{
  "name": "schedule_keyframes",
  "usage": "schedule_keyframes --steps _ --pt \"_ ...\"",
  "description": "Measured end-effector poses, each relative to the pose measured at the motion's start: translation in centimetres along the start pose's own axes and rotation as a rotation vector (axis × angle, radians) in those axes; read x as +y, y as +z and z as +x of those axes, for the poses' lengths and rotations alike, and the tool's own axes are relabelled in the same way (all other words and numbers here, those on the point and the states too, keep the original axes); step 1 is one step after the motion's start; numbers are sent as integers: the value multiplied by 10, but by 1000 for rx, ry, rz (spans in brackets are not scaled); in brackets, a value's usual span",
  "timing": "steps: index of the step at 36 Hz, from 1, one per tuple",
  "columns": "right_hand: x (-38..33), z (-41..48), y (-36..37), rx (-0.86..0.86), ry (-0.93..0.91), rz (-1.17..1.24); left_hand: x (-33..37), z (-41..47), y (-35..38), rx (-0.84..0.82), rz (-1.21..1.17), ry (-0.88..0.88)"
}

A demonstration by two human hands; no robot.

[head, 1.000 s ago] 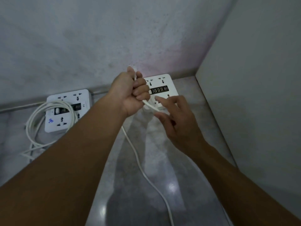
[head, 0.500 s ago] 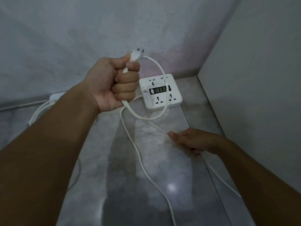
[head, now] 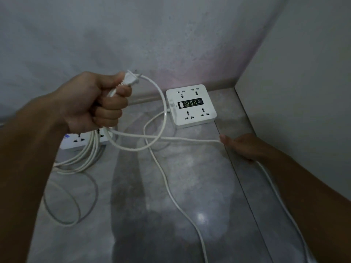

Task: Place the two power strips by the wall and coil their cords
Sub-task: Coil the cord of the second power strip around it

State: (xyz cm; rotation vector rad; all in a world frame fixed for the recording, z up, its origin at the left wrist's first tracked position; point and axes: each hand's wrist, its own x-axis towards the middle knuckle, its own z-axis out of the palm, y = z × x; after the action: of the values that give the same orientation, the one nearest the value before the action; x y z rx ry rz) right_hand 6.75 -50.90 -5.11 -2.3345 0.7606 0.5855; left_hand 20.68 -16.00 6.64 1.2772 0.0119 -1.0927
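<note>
The left hand (head: 95, 103) is seen closed in a full fist around the white cord (head: 165, 118), with the plug (head: 131, 79) protruding from the top of the fist, prongs directed toward 2 o'clock. One loop of cord is hung from this fist. The right hand (head: 245, 147), at 3 o'clock from the fist, is held low near the floor (head: 190, 186), fingers curled loosely with the cord pinched at the fingertips; the cord is drawn across between the two hands. The right power strip (head: 190, 106) is found flat on the floor in the corner, beside the wall (head: 171, 44), at 1 o'clock from the loop. The left power strip (head: 76, 142) is partly hidden beneath the left wrist, its coiled cord (head: 79, 162) lying over and below it at 6 o'clock.
</note>
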Motion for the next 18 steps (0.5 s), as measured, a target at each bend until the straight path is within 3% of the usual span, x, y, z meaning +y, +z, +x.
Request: schedule_keyframes --steps 7,11,15,18 --pt "-23 -4 -18 -199 39 701 -7 12 26 -4 19 28" --pt "-65 -33 -41 -239 -58 1025 -16 24 50 -20 23 38" --pt "-102 -61 -47 -31 -203 1185 -24 37 71 32 6 72" --pt "-121 -77 -39 155 -321 1106 -29 47 85 111 5 97"
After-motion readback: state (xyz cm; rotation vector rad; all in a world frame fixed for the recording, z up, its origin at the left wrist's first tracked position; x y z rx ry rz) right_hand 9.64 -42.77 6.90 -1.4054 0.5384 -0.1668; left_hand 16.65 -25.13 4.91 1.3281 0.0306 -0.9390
